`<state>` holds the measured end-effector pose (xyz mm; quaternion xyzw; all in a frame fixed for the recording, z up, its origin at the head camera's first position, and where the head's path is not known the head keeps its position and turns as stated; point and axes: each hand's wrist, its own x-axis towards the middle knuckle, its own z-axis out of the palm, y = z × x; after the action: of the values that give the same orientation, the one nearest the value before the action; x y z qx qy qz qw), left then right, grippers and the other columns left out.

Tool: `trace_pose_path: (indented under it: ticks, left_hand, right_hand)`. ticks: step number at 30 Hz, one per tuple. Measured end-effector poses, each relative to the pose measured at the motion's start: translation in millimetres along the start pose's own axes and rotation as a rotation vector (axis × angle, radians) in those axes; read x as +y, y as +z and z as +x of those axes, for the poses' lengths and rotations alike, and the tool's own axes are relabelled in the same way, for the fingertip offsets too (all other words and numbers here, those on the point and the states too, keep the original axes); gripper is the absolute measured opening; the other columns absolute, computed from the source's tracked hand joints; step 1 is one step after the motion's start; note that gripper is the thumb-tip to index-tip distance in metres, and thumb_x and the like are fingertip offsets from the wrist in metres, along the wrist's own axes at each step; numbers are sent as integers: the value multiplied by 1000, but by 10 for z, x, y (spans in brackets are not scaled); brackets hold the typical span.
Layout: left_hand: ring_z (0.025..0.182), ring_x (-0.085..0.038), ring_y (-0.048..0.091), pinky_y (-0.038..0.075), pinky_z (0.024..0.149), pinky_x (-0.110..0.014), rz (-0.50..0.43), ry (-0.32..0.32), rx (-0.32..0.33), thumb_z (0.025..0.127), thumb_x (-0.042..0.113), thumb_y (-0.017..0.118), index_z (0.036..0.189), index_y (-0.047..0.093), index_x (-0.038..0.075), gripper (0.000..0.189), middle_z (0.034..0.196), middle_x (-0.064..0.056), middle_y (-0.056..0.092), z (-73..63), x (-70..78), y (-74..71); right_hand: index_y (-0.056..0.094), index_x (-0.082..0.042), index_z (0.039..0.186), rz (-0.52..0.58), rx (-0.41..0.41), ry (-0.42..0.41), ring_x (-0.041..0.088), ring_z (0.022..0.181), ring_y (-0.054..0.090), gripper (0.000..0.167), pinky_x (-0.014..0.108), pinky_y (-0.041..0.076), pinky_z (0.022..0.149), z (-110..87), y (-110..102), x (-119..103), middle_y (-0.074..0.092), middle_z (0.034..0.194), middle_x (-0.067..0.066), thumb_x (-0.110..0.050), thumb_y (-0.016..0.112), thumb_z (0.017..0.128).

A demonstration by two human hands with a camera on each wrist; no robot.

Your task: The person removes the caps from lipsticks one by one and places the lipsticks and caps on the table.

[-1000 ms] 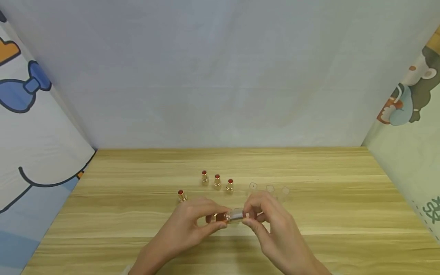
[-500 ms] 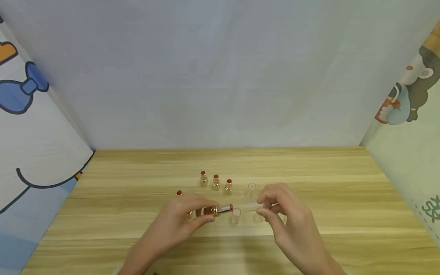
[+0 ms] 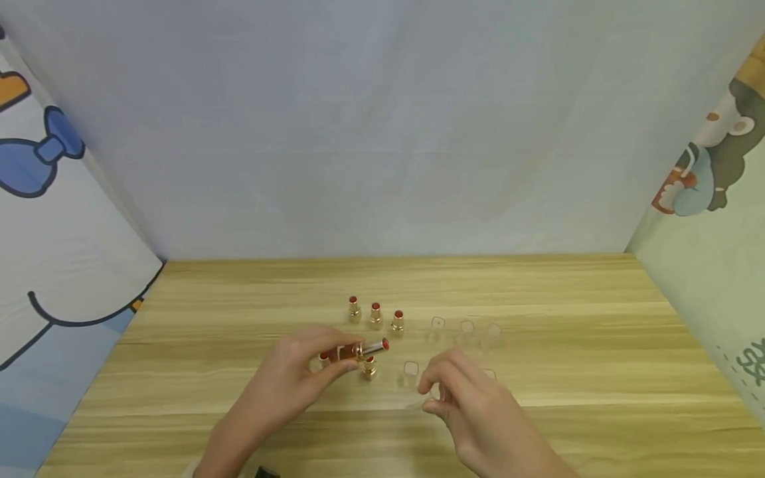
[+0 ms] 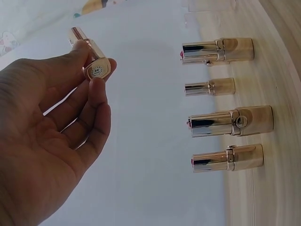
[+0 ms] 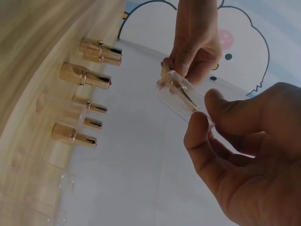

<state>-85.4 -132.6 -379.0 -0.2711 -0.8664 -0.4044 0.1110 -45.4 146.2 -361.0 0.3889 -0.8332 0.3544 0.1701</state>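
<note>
My left hand [image 3: 293, 372] pinches a lipstick [image 3: 352, 350] by its base between thumb and fingers. The lipstick lies tilted in the air, its bare red tip facing right. In the left wrist view, the round label on the bottom of this lipstick [image 4: 97, 70] shows. My right hand [image 3: 472, 411] pinches a clear lipstick cap [image 5: 176, 96] at one end; in the head view that cap is faint and partly hidden by the fingers. Hand-held cap and lipstick are apart.
Several uncapped gold lipsticks [image 3: 376, 317] stand upright on the wooden table [image 3: 239, 292], two of them close to my left hand. Several clear caps [image 3: 438, 325] stand at their right, some around my right hand. A pale cloth wall [image 3: 382, 133] rises behind the table.
The clear cap has come off the lipstick. My left hand has moved left and slightly away with the lipstick; my right hand went right with the cap, then back left and nearer.
</note>
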Motion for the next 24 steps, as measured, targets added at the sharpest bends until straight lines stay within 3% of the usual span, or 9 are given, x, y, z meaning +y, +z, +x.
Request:
trace_pose_path:
  ticks: [7,17,24]
  left_hand:
    - [83,1,62,54,70,-20,-10,-37,9,84,14,87,111,80,25,30,101,17,75,1,6,-31]
    - [82,1,60,53,70,-20,8,-74,10,84,17,87,110,80,27,29,97,20,74,-5,-6,-46]
    - [81,1,59,54,70,-19,15,-75,3,84,17,88,111,80,24,29,97,19,74,2,18,-45]
  right_hand:
    - [58,-15,106,-9,-132,5,0,77,51,38,4,43,70,-68,185,-49,56,107,-8,3,83,83]
    - [62,-17,100,-71,-268,-38,-2,74,54,37,2,43,68,-140,471,-5,55,102,-8,-3,89,78]
    - [66,-17,99,-19,-458,147,-6,76,50,20,6,45,68,-147,543,7,57,102,-9,-10,81,90]
